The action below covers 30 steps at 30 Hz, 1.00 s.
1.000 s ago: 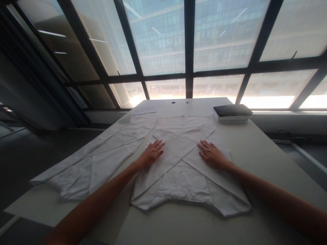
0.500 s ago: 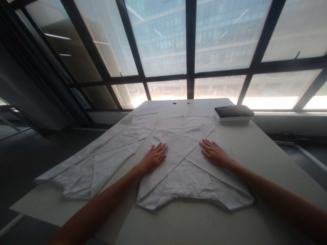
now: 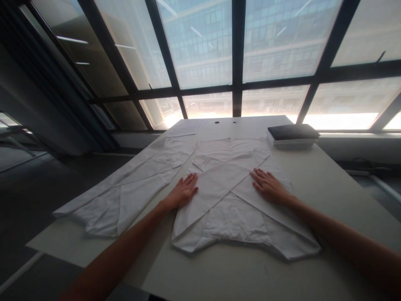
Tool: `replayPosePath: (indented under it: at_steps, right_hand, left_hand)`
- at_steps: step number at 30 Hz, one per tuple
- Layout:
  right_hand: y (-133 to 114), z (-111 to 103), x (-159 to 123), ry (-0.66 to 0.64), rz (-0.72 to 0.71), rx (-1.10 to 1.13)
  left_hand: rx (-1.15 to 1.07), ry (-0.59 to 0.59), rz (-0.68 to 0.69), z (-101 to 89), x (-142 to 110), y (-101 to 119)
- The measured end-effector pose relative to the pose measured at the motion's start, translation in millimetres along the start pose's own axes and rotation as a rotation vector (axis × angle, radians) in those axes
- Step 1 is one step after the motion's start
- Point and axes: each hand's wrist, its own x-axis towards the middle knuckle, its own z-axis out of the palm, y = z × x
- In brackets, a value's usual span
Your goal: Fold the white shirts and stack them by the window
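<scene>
Rests both hands palm-down on a folded white garment (image 3: 230,184), laid out near the middle of a white table (image 3: 322,184). Has the left hand (image 3: 182,192) at the garment's left side, fingers straight and only slightly apart; has the right hand (image 3: 269,187) toward the right side, fingers likewise extended and slightly parted, thumb angled off. Both palms hidden; cannot tell the pressure. Between and below the hands, panels folded diagonally to cross, with a wrinkled layer at the near end. Impossible to say whether shirt or coat. Fades at the far end into pale, low-contrast folds, hard to separate from the tabletop.

To the left, a second white garment (image 3: 125,188), also folded, near corner close to the left forearm (image 3: 125,251); cannot tell whether touching. Cut off: that forearm at the bottom edge, the right forearm (image 3: 341,242) at the right edge. At the table's far left, a thin pale sheet (image 3: 183,130), too washed out to read. At far right, a stack (image 3: 293,133) with a dark top over white layers, contents unclear. Beyond, dark-framed windows (image 3: 237,62), with a hazy building (image 3: 266,37) behind; at left, a dark curtain (image 3: 59,100), deep in shadow.
</scene>
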Motion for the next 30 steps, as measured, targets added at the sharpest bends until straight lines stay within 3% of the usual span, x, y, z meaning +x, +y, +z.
replayPosePath:
  at_steps: [4, 8, 11, 19, 25, 30]
  right_hand:
    - [0, 0, 0, 0.011, 0.005, 0.010]
    - [2, 2, 0, 0.018, -0.006, 0.010]
    - [4, 4, 0, 0.027, -0.013, 0.013]
    - [-1, -6, 1, -0.011, 0.009, 0.031]
    - [-7, -16, 2, 0.009, 0.049, 0.056]
    - [-11, -20, -1, 0.039, 0.067, 0.062]
  left_hand:
    - [0.010, 0.062, 0.034, -6.1, -5, 7]
    - [-0.073, -0.005, 0.317, -12.8, -24, 40]
    - [-0.107, -0.045, 0.431, -15.7, -44, 55]
    - [-0.120, -0.084, 0.532, -23.3, -75, 53]
    - [-0.188, -0.071, 0.561, -34.1, -62, 48]
    - [-0.265, -0.075, 0.543, -73.0, -29, 79]
